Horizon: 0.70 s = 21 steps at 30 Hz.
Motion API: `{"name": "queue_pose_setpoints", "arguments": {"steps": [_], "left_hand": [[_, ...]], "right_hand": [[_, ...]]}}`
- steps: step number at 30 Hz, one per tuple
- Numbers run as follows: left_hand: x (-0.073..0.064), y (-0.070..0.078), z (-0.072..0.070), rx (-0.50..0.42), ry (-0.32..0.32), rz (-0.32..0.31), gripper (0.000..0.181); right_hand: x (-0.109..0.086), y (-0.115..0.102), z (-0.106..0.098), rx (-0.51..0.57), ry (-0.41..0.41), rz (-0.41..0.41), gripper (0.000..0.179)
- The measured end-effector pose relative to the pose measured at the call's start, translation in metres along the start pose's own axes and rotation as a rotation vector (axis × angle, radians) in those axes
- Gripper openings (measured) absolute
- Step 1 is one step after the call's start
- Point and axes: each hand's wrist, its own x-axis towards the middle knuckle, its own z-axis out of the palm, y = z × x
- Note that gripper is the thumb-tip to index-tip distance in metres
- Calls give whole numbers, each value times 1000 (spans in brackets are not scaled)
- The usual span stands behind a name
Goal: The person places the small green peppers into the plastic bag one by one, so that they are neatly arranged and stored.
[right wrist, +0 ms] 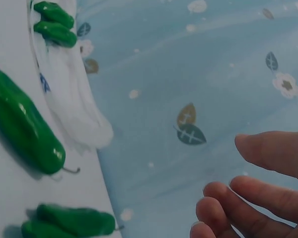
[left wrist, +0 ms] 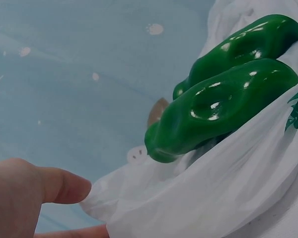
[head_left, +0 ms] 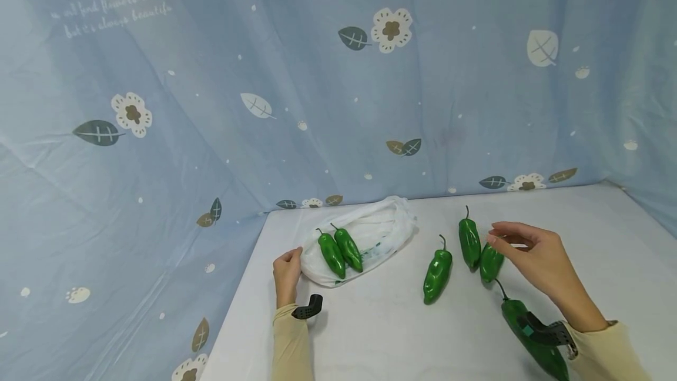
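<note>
At the left, a white plastic bag lies on the table with two glossy green peppers on its opening. My left hand pinches the bag's near-left edge between thumb and fingers; the left wrist view shows the thumb against the thin plastic. Over on the right, my right hand hovers by a green pepper, partly covering it in the head view. Its thumb and fingers are apart with nothing between them. Another pepper lies just left of that one.
A single pepper lies mid-table, between bag and right hand. A longer, darker pepper lies under my right wrist, partly hidden by the wrist camera. Blue patterned cloth hangs behind the white table.
</note>
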Motion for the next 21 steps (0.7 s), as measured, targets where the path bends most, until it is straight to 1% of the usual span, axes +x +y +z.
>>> {"name": "queue_pose_setpoints", "arguments": {"steps": [7,13,17,21], "left_hand": [[-1,0,0,-8,-5,2,48],[-1,0,0,-1,-4,-6,49],[0,0,0,2,0,-7,49],[0,0,1,1,-1,-7,49]], "right_hand": [[-15,17,-15,-40,30,98,47],[-29,33,-24,-64,35,173,53],[-36,43,-27,-94,53,199,53],[-42,48,-28,-136,63,225,53]]}}
